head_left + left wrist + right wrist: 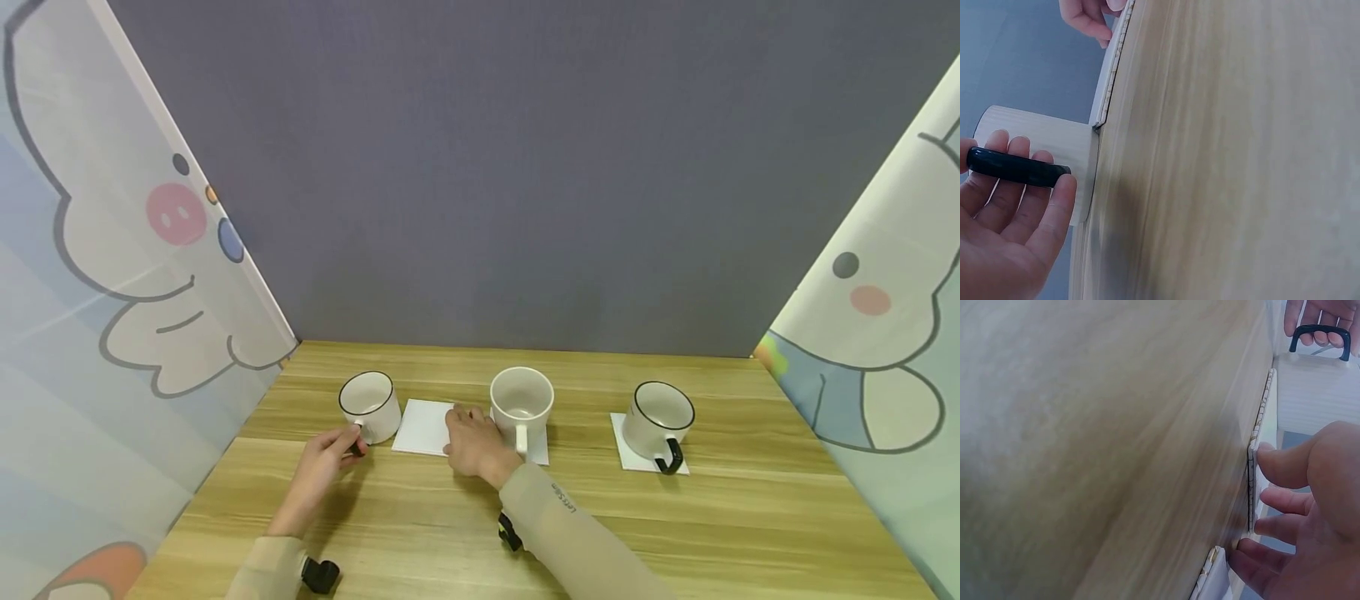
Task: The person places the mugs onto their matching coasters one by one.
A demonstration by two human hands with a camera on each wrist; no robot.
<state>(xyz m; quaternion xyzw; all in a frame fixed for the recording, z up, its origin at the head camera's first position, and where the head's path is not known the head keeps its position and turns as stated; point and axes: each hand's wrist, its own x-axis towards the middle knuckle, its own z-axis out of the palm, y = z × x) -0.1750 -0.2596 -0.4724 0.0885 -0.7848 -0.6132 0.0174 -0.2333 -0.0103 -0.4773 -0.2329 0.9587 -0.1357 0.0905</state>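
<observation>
A white mug with a black rim stands at the left of the wooden table. My left hand grips its black handle, with the fingers curled through it. Just right of this mug a white square coaster lies flat. My right hand rests on the coaster's right part, and its fingertips touch the coaster's edge. The wrist views show the mug's wall beside the coaster's edge.
An all-white mug stands on a second coaster right beside my right hand. Further right a black-rimmed mug sits on a third coaster. A grey back wall and cartoon-printed side panels enclose the table.
</observation>
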